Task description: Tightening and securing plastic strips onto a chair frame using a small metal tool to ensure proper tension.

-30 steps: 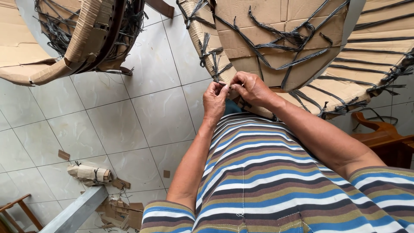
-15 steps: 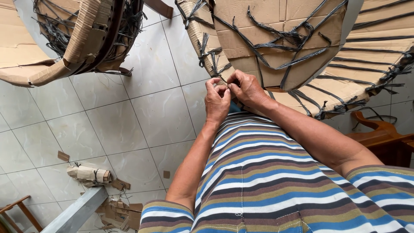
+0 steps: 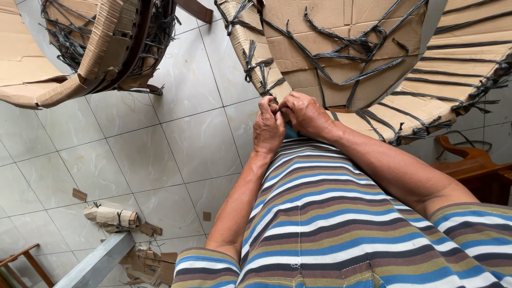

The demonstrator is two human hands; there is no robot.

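Nearest, I note the striped knit shirt [image 3: 330, 224]. Beyond it, my left hand [image 3: 268, 127] and right hand [image 3: 305, 113] pinch shut on black plastic strapping [image 3: 265, 80] at the edge of the cardboard-wrapped bundle [image 3: 341, 48]. Fingertips hide the exact grip. Farther, a second bundle [image 3: 90, 48], cut off, stands on glossy floor tiles [image 3: 181, 138].

Two brown cardboard-wrapped bundles [image 3: 373, 53] [image 3: 69, 48] bound with black straps stand overhead.

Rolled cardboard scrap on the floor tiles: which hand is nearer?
Left. The left hand is on the side toward the rolled cardboard scrap; the right hand, touching it, sits farther away.
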